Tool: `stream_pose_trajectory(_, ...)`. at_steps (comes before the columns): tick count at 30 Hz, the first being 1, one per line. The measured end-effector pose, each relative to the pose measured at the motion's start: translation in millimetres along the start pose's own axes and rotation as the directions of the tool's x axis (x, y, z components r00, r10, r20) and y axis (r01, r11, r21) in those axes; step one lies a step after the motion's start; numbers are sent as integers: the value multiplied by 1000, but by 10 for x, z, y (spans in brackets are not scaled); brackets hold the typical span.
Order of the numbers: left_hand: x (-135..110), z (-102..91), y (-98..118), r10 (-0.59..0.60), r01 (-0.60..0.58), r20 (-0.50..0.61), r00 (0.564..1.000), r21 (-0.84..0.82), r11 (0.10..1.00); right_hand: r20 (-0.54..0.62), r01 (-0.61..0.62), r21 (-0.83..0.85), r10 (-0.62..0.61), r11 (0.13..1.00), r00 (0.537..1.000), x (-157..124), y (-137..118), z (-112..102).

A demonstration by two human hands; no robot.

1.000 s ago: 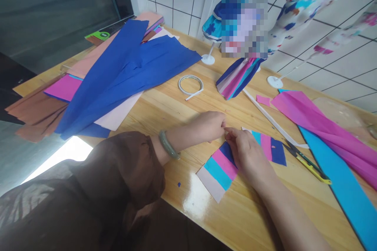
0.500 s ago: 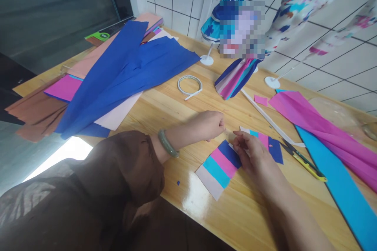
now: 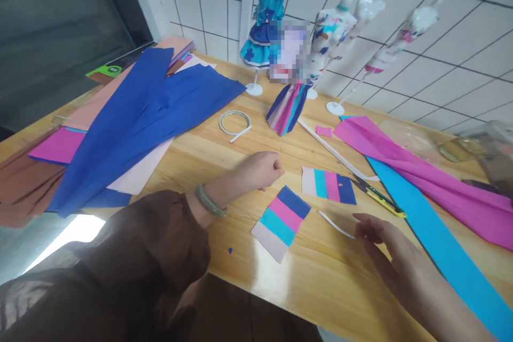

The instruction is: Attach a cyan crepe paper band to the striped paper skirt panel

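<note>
My left hand [image 3: 262, 168] is closed above the wooden table, its fingertips curled in; whatever they may hold is hidden. A green bangle [image 3: 210, 201] sits on that wrist. To the right, my right hand [image 3: 380, 243] pinches the end of a short, narrow white strip [image 3: 335, 224], which curves out leftward. Between the hands lies a small striped paper piece [image 3: 281, 223] in navy, pink, turquoise and pale pink. Just beyond it is a second striped piece [image 3: 328, 184] with similar bands. Scissors [image 3: 379, 196] with yellow-and-black handles rest beside this second piece.
Blue crepe paper [image 3: 160, 107] covers other sheets at the left. A roll of white tape [image 3: 235, 123] lies mid-table. Small doll mannequins [image 3: 332, 37] on stands line the back near a striped paper skirt [image 3: 286, 109]. Pink paper [image 3: 396, 155] overlaps a turquoise strip [image 3: 436, 235] at the right.
My right hand has moved right, away from the striped pieces, with the white strip now showing in its fingers. My left hand keeps its closed pose. The camera view has shifted right.
</note>
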State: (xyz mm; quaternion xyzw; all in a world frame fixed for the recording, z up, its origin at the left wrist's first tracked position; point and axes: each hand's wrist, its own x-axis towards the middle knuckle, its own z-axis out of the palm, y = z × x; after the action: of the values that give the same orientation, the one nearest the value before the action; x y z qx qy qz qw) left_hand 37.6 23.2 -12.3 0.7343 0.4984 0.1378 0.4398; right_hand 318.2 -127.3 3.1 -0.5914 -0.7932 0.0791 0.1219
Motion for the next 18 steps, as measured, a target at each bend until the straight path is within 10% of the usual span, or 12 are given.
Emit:
stream_pose_trajectory(9,-12,-21,28,-14,14,12,1000,8,1000,-116,-362,104,373,926,921,-746,436,-5)
stream_pose_trajectory(18,2,-14,9,-36,37,18,999,-25,999,-356,-539,167,560,825,748,-210,355,-530)
